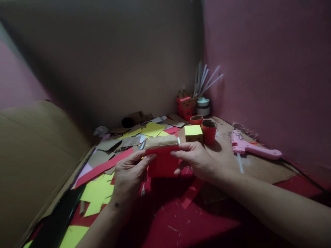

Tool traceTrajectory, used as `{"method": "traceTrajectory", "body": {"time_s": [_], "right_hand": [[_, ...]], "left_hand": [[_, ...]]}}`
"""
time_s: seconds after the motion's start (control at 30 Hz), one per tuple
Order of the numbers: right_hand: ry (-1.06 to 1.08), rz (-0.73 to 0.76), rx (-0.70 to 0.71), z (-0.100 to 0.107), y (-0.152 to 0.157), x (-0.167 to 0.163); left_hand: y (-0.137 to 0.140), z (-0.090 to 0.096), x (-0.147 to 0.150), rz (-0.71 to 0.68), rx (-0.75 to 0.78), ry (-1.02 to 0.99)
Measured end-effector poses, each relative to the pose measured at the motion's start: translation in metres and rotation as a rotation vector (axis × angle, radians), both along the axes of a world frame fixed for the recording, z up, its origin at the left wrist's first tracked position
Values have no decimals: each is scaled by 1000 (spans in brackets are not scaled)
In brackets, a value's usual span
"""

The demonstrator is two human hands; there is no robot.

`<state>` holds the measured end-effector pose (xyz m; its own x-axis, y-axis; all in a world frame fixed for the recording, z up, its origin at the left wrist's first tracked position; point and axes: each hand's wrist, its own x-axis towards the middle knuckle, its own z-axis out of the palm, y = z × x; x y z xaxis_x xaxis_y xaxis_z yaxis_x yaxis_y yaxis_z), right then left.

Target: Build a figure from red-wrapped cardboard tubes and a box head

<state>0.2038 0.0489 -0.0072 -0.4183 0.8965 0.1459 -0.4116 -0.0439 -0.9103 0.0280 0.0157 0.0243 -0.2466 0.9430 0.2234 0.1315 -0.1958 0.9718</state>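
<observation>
A red paper-covered cardboard box (163,163) is held up in the middle, its upper part bare brown cardboard. My left hand (130,172) pinches its left top edge between thumb and fingers. On the other side, my right hand (195,159) grips the right top edge, the thumb on the front face. Just behind the box stands a small cardboard cube with a yellow top (193,132). Beside that cube is a red paper-covered tube (209,132), its upper end uncovered. Lower down, a red paper strip (191,194) lies on the dark red cloth (165,220).
A pink glue gun (254,150) with its cord lies at the right. Yellow paper scraps (97,193) and cardboard pieces cover the left side. At the back corner stand a red decorated box (184,107), a lidded jar (203,106) and glue sticks (207,79). Walls enclose the back and right.
</observation>
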Motion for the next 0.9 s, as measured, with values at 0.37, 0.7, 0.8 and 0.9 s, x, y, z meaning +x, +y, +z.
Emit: {"method": "traceTrajectory", "body": {"time_s": [0.37, 0.7, 0.8, 0.9], "right_hand": [[-80, -99, 11, -1, 4, 1], [-18, -97, 3, 1, 4, 0], [-23, -109, 12, -3, 7, 1], [37, -86, -4, -5, 10, 0]], "left_hand": [[6, -4, -1, -179, -99, -55], [11, -16, 1, -269, -126, -308], [10, -18, 2, -275, -80, -306], [10, -15, 4, -265, -34, -246]]}}
